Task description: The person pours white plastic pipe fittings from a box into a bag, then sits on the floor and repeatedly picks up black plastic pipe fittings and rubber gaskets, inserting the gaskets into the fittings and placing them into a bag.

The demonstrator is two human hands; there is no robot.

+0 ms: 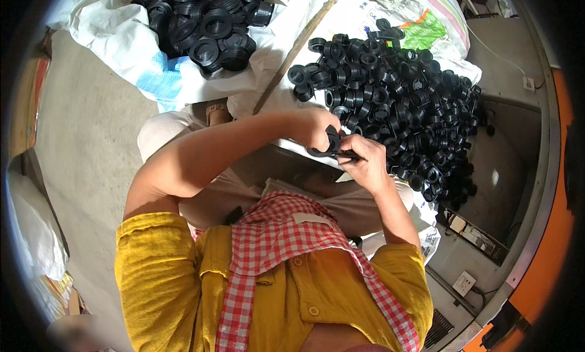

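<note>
My left hand (315, 128) is closed around a black plastic ring (333, 140), held over my lap at the near-left edge of a large heap of small black plastic ring-shaped parts (396, 102). Close against it, my right hand (367, 163) is closed in a pinch on a slim dark tool (348, 154) that points toward the ring. Fingers cover most of that tool, so its exact kind cannot be made out. Whether its tip touches the ring is also hidden.
A white woven sack (103, 29) at the far left holds bigger black threaded caps (216, 24). Between sack and heap lies a wooden stick (298, 44). Grey metal housing (503, 66) with a power socket (464, 283) and an orange panel (563, 108) stand at the right.
</note>
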